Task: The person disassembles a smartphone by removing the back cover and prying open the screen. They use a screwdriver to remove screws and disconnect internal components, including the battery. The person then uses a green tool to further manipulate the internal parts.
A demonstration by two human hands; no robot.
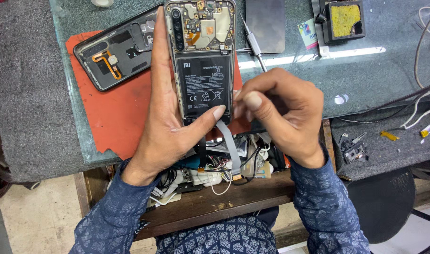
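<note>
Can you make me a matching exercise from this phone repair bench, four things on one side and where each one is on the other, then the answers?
Things:
1. opened phone
2. back cover
3. screwdriver
4. yellow sponge

Places:
A. in a black holder, far right
B. between left hand and right hand
C. lying on the red mat, left
D. on the glass beside a grey plate

Pairs: 1-B, 2-C, 3-D, 4-A

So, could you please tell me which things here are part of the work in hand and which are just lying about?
In hand:
- opened phone, steadied by the left hand
- grey ribbon cable at its lower end, beside the right hand

Lying about:
- detached back cover
- screwdriver
- soldering sponge
- metal plate
</note>
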